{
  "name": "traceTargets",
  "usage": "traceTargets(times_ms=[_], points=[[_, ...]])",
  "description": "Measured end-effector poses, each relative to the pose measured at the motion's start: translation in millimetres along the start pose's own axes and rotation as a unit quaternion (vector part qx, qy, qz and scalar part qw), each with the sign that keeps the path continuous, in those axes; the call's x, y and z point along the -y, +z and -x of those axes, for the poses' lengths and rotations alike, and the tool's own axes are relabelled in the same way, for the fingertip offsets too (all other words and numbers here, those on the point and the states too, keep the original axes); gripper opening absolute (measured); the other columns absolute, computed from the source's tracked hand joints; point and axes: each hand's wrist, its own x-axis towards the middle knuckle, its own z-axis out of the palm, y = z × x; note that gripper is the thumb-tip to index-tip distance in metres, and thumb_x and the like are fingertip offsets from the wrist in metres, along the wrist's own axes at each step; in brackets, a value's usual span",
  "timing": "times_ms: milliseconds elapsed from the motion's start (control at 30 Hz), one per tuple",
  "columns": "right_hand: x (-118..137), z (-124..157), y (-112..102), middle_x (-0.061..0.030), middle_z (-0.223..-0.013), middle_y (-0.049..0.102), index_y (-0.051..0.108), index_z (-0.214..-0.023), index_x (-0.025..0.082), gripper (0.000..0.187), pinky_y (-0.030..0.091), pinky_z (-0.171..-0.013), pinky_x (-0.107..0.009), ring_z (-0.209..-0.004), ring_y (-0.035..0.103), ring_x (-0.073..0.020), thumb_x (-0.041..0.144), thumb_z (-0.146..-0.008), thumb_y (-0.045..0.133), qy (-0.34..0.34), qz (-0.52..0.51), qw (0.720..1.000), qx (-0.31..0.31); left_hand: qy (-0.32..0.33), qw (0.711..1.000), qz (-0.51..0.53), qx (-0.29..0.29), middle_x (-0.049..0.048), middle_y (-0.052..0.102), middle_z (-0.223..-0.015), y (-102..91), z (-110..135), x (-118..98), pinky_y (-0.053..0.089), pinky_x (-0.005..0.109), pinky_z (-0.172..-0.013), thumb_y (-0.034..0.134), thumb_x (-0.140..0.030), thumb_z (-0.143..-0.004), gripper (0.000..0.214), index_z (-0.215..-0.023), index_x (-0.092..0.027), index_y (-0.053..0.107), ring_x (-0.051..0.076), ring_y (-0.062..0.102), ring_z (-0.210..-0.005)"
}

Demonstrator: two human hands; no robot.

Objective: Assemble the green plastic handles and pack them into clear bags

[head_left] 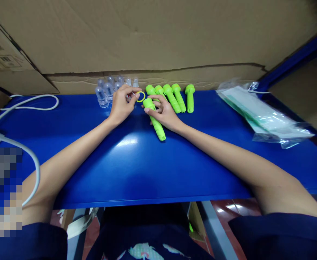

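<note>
My left hand (124, 103) pinches a thin yellow ring (140, 96) between thumb and fingertips. Just right of it, my right hand (166, 113) is closed around a lime-green flashlight-shaped piece (157, 126). That piece tilts, its wide head up toward the ring and its ridged handle pointing down toward me. Ring and head are close together; whether they touch I cannot tell. Behind my right hand lie several more lime-green flashlight-shaped pieces (178, 98), one (190, 98) a little apart. Several clear plastic cylinders with domed tops (101, 97) stand left of my left hand, partly hidden by it.
A blue tabletop (147, 173) backs onto a cardboard wall (158, 36). At the right lies a clear plastic bag (264, 112) with white and green contents. A white cable (36, 162) loops along the left side, near my left forearm.
</note>
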Motion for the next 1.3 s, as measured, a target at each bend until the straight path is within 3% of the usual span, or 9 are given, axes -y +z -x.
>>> traceTargets(times_ms=[167, 300, 433, 600, 800, 1000, 1167, 1300], points=[[-2, 0, 0, -0.0001, -0.102, 0.066, 0.041, -0.122, 0.03, 0.069, 0.062, -0.049, -0.03, -0.063, 0.066, -0.0135, 0.06, -0.076, 0.083, 0.001, -0.002, 1.0, 0.027, 0.013, 1.0, -0.008, -0.016, 0.0087, 0.074, -0.108, 2.8, 2, -8, 0.057, 0.029, -0.082, 0.065, -0.041, -0.098, 0.026, -0.11, -0.02, 0.074, 0.016, 0.068, -0.089], [-6, 0, -1, 0.0003, -0.101, 0.065, 0.035, -0.129, 0.031, 0.077, 0.064, -0.053, -0.033, -0.067, 0.068, -0.0155, 0.061, -0.076, 0.083, -0.002, -0.001, 1.0, 0.027, 0.038, 0.998, 0.004, 0.042, 0.0079, 0.074, -0.104, 3.8, 2, -8, 0.058, 0.03, -0.083, 0.066, -0.039, -0.097, 0.023, -0.104, -0.019, 0.074, 0.016, 0.069, -0.088], [-12, -1, -3, -0.0006, -0.106, 0.065, 0.031, -0.134, 0.033, 0.077, 0.064, -0.055, -0.033, -0.075, 0.07, -0.0173, 0.063, -0.081, 0.078, -0.015, 0.005, 0.999, 0.035, 0.015, 0.991, 0.093, 0.092, 0.0076, 0.075, -0.103, 2.5, -1, -1, 0.06, 0.029, -0.084, 0.069, -0.045, -0.095, 0.028, -0.102, -0.018, 0.072, 0.016, 0.071, -0.091], [-9, -2, -4, -0.0014, -0.105, 0.068, 0.043, -0.126, 0.031, 0.067, 0.062, -0.054, -0.031, -0.067, 0.065, -0.0141, 0.065, -0.08, 0.078, -0.011, 0.014, 0.999, 0.031, -0.026, 0.971, 0.19, 0.141, 0.0063, 0.076, -0.104, 1.6, -1, -2, 0.06, 0.031, -0.084, 0.074, -0.048, -0.09, 0.031, -0.102, -0.019, 0.071, 0.019, 0.074, -0.094], [-6, -2, -2, -0.0014, -0.099, 0.069, 0.047, -0.134, 0.033, 0.072, 0.062, -0.059, -0.036, -0.069, 0.066, -0.0174, 0.068, -0.079, 0.076, -0.007, 0.011, 1.0, -0.003, -0.047, 0.978, 0.176, 0.104, 0.0066, 0.078, -0.105, 4.5, 0, -10, 0.06, 0.031, -0.086, 0.074, -0.04, -0.09, 0.024, -0.1, -0.019, 0.072, 0.019, 0.074, -0.096], [-13, -6, -4, -0.005, -0.11, 0.073, 0.036, -0.144, 0.032, 0.08, 0.063, -0.067, -0.038, -0.07, 0.067, -0.0166, 0.064, -0.081, 0.075, 0.0, 0.003, 1.0, 0.016, -0.063, 0.988, 0.139, 0.036, 0.0069, 0.08, -0.098, 6.8, -1, -1, 0.059, 0.028, -0.087, 0.074, -0.033, -0.09, 0.019, -0.101, -0.017, 0.072, 0.016, 0.073, -0.09], [-17, -7, -8, -0.004, -0.11, 0.074, 0.035, -0.14, 0.031, 0.066, 0.064, -0.069, -0.04, -0.067, 0.068, -0.0163, 0.058, -0.088, 0.067, -0.008, -0.008, 0.999, 0.037, -0.074, 0.978, 0.178, 0.078, 0.0065, 0.079, -0.095, 10.4, 1, 4, 0.06, 0.028, -0.087, 0.073, -0.026, -0.09, 0.012, -0.097, -0.016, 0.072, 0.015, 0.074, -0.089], [-17, -6, -9, -0.0011, -0.1, 0.071, 0.036, -0.141, 0.032, 0.068, 0.065, -0.072, -0.041, -0.071, 0.069, -0.0177, 0.06, -0.089, 0.067, -0.014, -0.003, 0.998, 0.054, -0.079, 0.973, 0.197, 0.093, 0.0066, 0.08, -0.095, 9.8, 1, 2, 0.061, 0.031, -0.089, 0.072, -0.031, -0.092, 0.016, -0.097, -0.016, 0.072, 0.016, 0.075, -0.089]])
